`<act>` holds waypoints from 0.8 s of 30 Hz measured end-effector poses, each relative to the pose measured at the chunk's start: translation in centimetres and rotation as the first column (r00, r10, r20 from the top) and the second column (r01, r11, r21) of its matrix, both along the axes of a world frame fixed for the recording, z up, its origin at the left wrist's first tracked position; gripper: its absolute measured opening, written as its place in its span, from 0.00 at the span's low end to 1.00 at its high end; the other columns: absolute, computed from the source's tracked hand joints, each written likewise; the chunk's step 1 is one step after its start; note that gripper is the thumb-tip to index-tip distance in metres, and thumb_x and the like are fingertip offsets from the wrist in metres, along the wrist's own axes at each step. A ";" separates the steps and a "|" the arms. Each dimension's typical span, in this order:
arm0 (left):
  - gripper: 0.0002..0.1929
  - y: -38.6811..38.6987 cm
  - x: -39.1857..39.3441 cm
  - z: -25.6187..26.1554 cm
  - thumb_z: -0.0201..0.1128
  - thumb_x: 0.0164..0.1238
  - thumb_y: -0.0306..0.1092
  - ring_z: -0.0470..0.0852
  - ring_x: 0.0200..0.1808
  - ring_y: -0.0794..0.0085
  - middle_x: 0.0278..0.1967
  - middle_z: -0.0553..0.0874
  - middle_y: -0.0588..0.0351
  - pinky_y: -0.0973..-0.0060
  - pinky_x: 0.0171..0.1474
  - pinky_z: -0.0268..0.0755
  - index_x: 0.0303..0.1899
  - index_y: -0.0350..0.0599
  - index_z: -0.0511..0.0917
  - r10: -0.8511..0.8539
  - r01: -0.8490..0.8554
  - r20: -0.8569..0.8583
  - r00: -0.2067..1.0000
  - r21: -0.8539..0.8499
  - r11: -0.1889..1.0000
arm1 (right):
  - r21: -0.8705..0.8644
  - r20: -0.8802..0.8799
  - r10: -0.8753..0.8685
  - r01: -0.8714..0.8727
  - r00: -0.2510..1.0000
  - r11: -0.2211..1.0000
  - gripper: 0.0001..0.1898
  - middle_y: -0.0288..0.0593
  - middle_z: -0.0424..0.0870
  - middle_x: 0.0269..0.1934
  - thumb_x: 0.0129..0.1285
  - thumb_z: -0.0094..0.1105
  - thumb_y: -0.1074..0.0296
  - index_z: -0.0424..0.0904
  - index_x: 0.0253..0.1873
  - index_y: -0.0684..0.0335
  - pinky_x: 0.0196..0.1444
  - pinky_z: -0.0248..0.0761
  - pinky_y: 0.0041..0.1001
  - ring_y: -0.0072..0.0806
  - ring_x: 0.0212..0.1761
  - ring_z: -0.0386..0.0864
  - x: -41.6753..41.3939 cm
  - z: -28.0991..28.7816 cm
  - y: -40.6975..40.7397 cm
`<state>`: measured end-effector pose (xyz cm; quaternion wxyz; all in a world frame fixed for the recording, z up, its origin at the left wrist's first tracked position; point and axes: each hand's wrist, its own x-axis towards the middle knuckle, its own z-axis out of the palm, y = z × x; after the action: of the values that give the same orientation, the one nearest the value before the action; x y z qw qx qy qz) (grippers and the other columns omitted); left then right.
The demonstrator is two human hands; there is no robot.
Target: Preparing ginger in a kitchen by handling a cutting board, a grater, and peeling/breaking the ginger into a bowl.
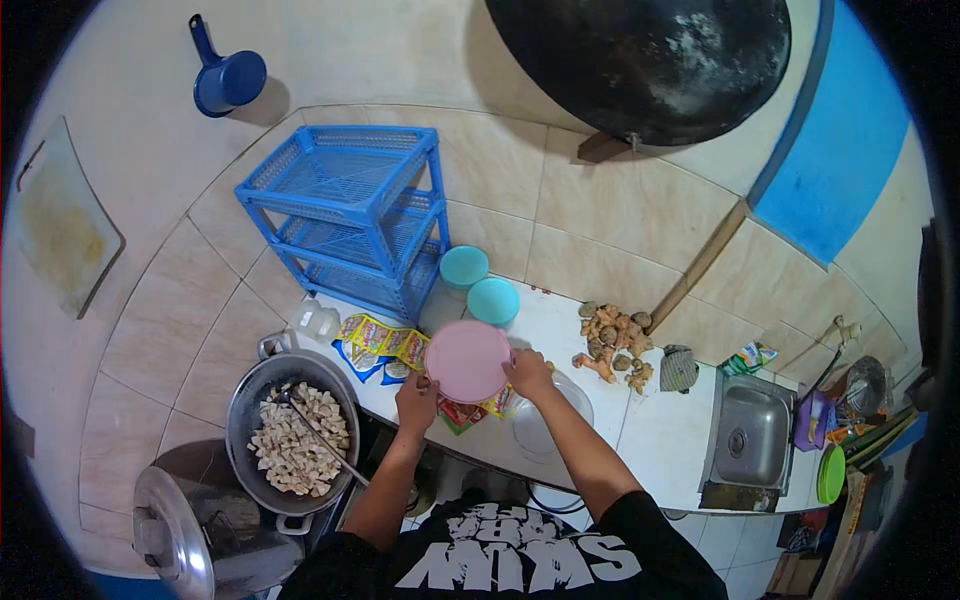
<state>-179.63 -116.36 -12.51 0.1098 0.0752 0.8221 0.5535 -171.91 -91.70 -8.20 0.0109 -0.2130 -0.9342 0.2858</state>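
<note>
My left hand [417,403] grips the left rim of a round pink plastic lid or container [468,361]. On its right edge, my right hand [531,375] holds it too. The pink thing is over the white tiled counter [544,309], and what lies under it is hidden. Below my right forearm is a transparent round bowl or lid [577,397], partly covered by the arm. Strips of yellow seasoning sachets [382,337] and blue packets [361,361] lie left of the pink thing. A red and green packet [459,414] shows below it. Two turquoise tubs [493,301] stand just behind.
At left, a large pot [240,457] holds cubed pale food [300,442] and a long-handled ladle [330,446]; a lidded metal pot [180,532] stands nearer. A blue plastic rack [360,210] rises behind. Ginger roots [611,337] and a steel sink [752,435] are rightward. A wok [652,67] hangs above.
</note>
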 end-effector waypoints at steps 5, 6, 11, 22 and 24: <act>0.13 -0.7 0.6 -0.4 0.72 0.66 0.30 0.91 0.36 0.62 0.37 0.91 0.47 0.66 0.41 0.82 0.49 0.38 0.83 -0.047 0.044 -0.035 0.998 -0.063 0.997 | 0.107 0.107 0.016 -0.028 0.994 0.994 0.15 0.59 0.88 0.48 0.71 0.57 0.58 0.86 0.54 0.58 0.61 0.77 0.48 0.54 0.55 0.84 0.0 -2.7 -0.6; 0.13 -1.1 0.6 -0.6 0.72 0.66 0.30 0.91 0.36 0.62 0.37 0.91 0.47 0.66 0.41 0.82 0.49 0.38 0.83 -0.045 0.042 -0.038 0.998 -0.063 0.997 | 0.107 0.105 0.018 -0.029 0.994 0.994 0.15 0.59 0.88 0.48 0.71 0.57 0.58 0.86 0.54 0.58 0.61 0.77 0.48 0.54 0.55 0.84 -0.2 -2.5 -0.9; 0.14 -1.7 0.0 -1.0 0.72 0.65 0.37 0.89 0.38 0.56 0.36 0.90 0.47 0.60 0.45 0.80 0.45 0.38 0.86 -0.186 0.102 -0.185 0.965 -0.390 0.915 | 0.080 0.247 0.030 -0.052 0.969 0.995 0.13 0.57 0.88 0.48 0.69 0.59 0.61 0.87 0.53 0.57 0.59 0.78 0.46 0.52 0.54 0.84 -0.1 -1.8 -0.8; 0.15 6.7 -0.7 3.0 0.69 0.70 0.37 0.90 0.42 0.55 0.46 0.89 0.46 0.62 0.47 0.82 0.52 0.39 0.85 -0.416 0.380 -0.312 0.854 -0.172 0.909 | -0.112 -0.358 -0.247 0.221 0.901 0.969 0.09 0.54 0.89 0.41 0.68 0.63 0.72 0.87 0.50 0.65 0.47 0.79 0.37 0.43 0.43 0.87 5.9 -0.9 5.3; 0.15 9.8 -1.1 2.4 0.69 0.70 0.36 0.90 0.41 0.56 0.46 0.89 0.45 0.64 0.47 0.82 0.52 0.39 0.85 -0.475 0.453 -0.363 0.802 -0.151 0.879 | -0.256 -0.361 -0.370 0.290 0.856 0.922 0.10 0.52 0.90 0.38 0.70 0.63 0.70 0.87 0.51 0.66 0.44 0.79 0.34 0.38 0.37 0.87 6.9 -1.4 6.8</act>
<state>-180.69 -106.61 -10.14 0.0787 0.3792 0.7990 0.4600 -164.99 -84.90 -9.60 0.2312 -0.3073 -0.8290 0.4060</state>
